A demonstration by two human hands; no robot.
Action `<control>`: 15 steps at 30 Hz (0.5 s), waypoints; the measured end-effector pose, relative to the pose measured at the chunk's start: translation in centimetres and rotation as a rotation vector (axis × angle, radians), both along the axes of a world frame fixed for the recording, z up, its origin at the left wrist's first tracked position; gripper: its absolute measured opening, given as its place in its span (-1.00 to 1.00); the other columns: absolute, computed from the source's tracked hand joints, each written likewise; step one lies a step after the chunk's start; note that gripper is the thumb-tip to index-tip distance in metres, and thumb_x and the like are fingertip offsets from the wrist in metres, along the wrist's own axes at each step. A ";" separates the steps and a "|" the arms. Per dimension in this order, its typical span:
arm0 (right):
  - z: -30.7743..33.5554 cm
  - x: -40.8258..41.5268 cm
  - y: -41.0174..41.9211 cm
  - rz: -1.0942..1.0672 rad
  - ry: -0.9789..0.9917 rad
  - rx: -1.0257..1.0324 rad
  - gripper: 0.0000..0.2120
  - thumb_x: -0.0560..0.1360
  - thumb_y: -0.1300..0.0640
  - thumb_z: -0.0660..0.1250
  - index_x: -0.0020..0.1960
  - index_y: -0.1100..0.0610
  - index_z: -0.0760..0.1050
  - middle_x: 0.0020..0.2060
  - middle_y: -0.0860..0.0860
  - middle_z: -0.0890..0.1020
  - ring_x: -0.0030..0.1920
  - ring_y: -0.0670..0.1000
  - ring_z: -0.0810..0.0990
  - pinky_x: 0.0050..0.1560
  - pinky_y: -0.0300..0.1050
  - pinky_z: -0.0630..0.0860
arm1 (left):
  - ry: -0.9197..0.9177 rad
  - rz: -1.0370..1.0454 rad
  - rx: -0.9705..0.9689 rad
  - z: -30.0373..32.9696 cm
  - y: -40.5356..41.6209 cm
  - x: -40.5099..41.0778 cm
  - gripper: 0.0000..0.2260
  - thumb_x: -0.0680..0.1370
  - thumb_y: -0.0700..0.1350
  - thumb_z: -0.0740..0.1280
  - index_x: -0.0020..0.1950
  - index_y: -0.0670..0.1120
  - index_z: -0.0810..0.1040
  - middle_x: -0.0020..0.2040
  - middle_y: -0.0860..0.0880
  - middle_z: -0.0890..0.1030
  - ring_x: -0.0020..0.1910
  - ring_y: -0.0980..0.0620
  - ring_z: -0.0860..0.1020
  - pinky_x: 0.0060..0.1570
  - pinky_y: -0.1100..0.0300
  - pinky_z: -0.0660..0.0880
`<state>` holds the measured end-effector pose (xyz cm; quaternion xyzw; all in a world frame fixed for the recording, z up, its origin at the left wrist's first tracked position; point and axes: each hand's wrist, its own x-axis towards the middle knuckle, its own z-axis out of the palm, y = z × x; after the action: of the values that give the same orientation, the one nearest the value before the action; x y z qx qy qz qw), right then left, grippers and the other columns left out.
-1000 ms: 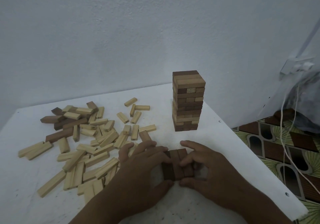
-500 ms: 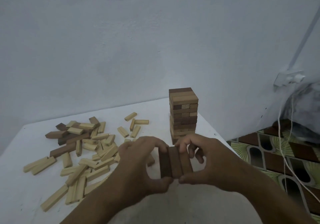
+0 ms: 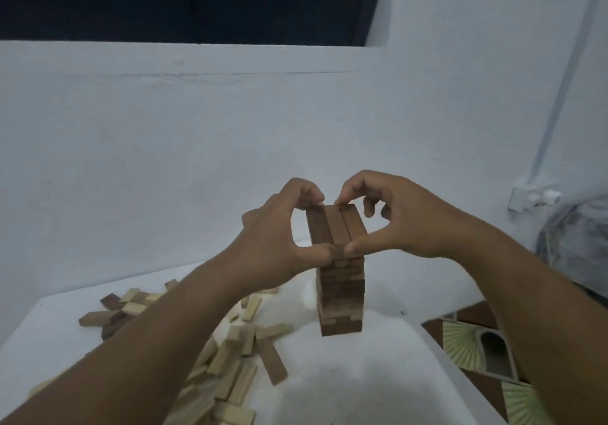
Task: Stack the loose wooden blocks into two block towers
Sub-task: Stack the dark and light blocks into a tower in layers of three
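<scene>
Dark brown row of three wooden blocks (image 3: 335, 227) sits at the top of the tall brown-and-tan block tower (image 3: 342, 293), centre of frame, on the white worktop (image 3: 362, 375). Left hand (image 3: 279, 243) and right hand (image 3: 394, 220) both pinch this row, thumbs at its near end, fingertips at its far end. Whether the row fully rests on the tower cannot be told. Loose pale and dark wooden blocks (image 3: 230, 359) lie scattered at lower left.

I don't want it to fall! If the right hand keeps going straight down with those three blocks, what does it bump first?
Probably the tower top. The right hand holds the three dark blocks just over it; any gap is unclear.
</scene>
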<state>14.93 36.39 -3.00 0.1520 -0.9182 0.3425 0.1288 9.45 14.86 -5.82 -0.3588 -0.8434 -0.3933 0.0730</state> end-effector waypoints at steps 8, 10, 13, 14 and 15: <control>-1.1 -4.1 1.9 0.007 -0.168 -0.003 -0.47 0.21 -0.08 0.62 0.10 -0.19 0.47 0.09 -0.31 0.53 0.04 -0.11 0.49 -0.15 -0.20 0.48 | -0.113 0.032 -0.044 -1.8 2.1 -3.7 -0.48 0.29 0.19 0.45 0.16 0.33 0.29 0.17 0.30 0.51 0.30 0.22 0.41 0.35 -0.11 0.30; -1.4 -4.5 2.1 0.018 -0.191 -0.001 -0.47 0.22 -0.07 0.62 0.10 -0.20 0.46 0.10 -0.30 0.53 0.05 -0.09 0.49 -0.21 -0.25 0.44 | -0.134 0.035 -0.050 -2.2 2.3 -4.1 -0.48 0.30 0.17 0.46 0.16 0.34 0.29 0.16 0.31 0.51 0.28 0.26 0.41 0.34 -0.12 0.31; -2.0 -4.8 2.3 0.022 -0.226 -0.009 -0.47 0.20 -0.07 0.62 0.09 -0.21 0.47 0.09 -0.29 0.53 0.05 -0.07 0.49 -0.19 -0.21 0.48 | -0.159 0.039 -0.070 -2.7 2.6 -4.2 -0.48 0.31 0.18 0.45 0.17 0.35 0.28 0.14 0.34 0.50 0.27 0.26 0.41 0.34 -0.13 0.32; -2.2 -4.9 2.4 0.021 -0.236 -0.007 -0.46 0.20 -0.08 0.62 0.09 -0.21 0.46 0.09 -0.29 0.53 0.06 -0.07 0.49 -0.16 -0.18 0.50 | -0.161 0.041 -0.083 -2.8 2.7 -4.2 -0.48 0.32 0.17 0.45 0.17 0.35 0.27 0.13 0.35 0.50 0.28 0.25 0.40 0.34 -0.13 0.31; -2.4 -5.0 2.5 0.018 -0.241 -0.001 -0.45 0.19 -0.09 0.62 0.10 -0.22 0.46 0.09 -0.30 0.53 0.07 -0.07 0.49 -0.12 -0.17 0.52 | -0.162 0.042 -0.093 -2.9 2.7 -4.2 -0.48 0.33 0.18 0.45 0.18 0.35 0.27 0.13 0.35 0.50 0.28 0.25 0.40 0.35 -0.12 0.29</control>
<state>9.96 38.84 -5.36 0.1178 -0.9254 0.3599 0.0145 5.29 17.58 -8.77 -0.3111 -0.8712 -0.3799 -0.0037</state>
